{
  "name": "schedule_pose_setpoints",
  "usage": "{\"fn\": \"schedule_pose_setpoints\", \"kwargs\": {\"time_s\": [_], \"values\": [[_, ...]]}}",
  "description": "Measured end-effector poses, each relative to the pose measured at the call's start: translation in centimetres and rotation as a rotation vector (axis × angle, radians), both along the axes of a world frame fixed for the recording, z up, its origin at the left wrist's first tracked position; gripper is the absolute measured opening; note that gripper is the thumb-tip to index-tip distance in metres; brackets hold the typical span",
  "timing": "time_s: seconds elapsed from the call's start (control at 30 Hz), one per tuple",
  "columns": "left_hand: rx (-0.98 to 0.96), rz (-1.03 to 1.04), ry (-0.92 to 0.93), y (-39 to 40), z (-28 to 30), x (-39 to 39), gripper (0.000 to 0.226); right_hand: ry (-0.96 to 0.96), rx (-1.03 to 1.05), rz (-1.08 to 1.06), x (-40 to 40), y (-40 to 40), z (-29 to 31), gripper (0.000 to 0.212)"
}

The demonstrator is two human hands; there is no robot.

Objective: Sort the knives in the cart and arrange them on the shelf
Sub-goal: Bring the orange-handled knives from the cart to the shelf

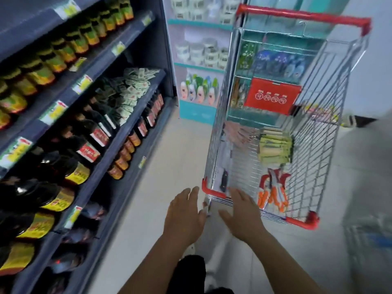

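At far left stands one dark shelf unit [135,115] with at least four tiers in view, cut off by the frame on the left and bottom. Its upper tiers carry yellow-labelled jars [63,52]; below stand dark bottles [84,143] with red or yellow labels, too blurred to count or read. One heap of pale sachets [131,90] lies at the end of a middle tier.

Both hands reach forward over the pale floor. The left hand [184,215] is spread with straight fingers and holds nothing. The right hand [241,213] is likewise spread flat, its fingertips at the near rim of the one wire shopping cart [214,194]; whether they touch it is unclear.

Inside the cart lie one black-handled knife [224,179] by the left wall, a stack of green packets [275,147], and a bundle of orange-handled knives in red packaging [273,194], their number indistinct.
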State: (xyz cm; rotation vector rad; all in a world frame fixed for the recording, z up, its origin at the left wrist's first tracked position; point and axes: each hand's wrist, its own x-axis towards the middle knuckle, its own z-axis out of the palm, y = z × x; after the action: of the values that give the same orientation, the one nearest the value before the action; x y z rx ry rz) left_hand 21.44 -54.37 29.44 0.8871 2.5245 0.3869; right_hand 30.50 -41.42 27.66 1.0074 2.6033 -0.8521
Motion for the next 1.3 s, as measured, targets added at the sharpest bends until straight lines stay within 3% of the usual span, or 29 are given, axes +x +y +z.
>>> {"fn": "schedule_pose_setpoints", "kwargs": {"time_s": [0.23, 0.53, 0.73, 0.93, 1.1, 1.3], "values": [[0.095, -0.167, -0.091, 8.3, -0.7, -3.8, 0.059, 0.002, 0.013, -0.209, -1.5, 5.7, -1.2, 0.068], [-0.041, -0.274, -0.195, 16.9, -5.8, -6.7, 0.050, -0.060, -0.082, -0.399, -3.7, 11.2, -5.4, 0.068], [-0.138, -0.283, -0.254, 20.2, -10.1, -7.2, 0.062, -0.090, -0.224, -0.504, -3.3, 14.6, -10.7, 0.068], [-0.224, -0.193, -0.234, 23.0, -15.5, -7.0, 0.065, -0.170, -0.321, -0.540, -2.0, 17.5, -16.4, 0.061], [-0.297, -0.098, -0.252, 24.7, -21.0, -7.3, 0.065, -0.257, -0.343, -0.537, -1.5, 19.3, -21.3, 0.074], [-0.378, -0.011, -0.257, 25.5, -25.6, -7.6, 0.075, -0.369, -0.283, -0.501, -1.6, 19.7, -25.8, 0.074]]}}
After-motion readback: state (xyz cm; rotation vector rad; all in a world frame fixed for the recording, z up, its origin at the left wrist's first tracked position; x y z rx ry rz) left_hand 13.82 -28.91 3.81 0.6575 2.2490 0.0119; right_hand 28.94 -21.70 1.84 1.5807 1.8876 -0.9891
